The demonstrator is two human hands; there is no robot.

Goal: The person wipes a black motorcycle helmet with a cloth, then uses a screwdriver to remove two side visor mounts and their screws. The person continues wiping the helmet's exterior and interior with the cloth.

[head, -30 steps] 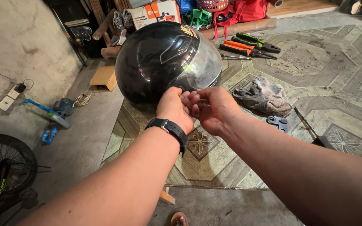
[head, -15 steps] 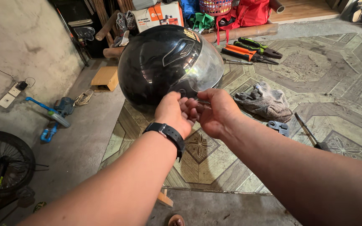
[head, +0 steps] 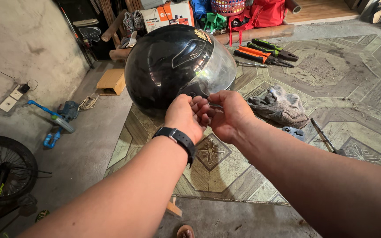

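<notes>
The black helmet (head: 179,66) sits at about twelve o'clock from both hands, its clear visor (head: 219,70) facing two o'clock. The left hand (head: 184,117), a black watch (head: 176,137) on its wrist, has its fingers curled against the helmet's lower edge beside the visor hinge. The right hand (head: 230,114) meets it from three o'clock, fingers pinched on a thin metal tool (head: 214,105) (probably a small screwdriver; its tip is hidden behind the knuckles). To do this well, I judge the left hand should brace the shell firmly so it cannot roll, while the right keeps the tool square to the fastener and turns with steady pressure, since a slip could scratch the visor. A grey rag (head: 281,105) lies at three o'clock of the hands, and orange and green pliers (head: 263,50) rest at one o'clock on the patterned floor (head: 217,172)
</notes>
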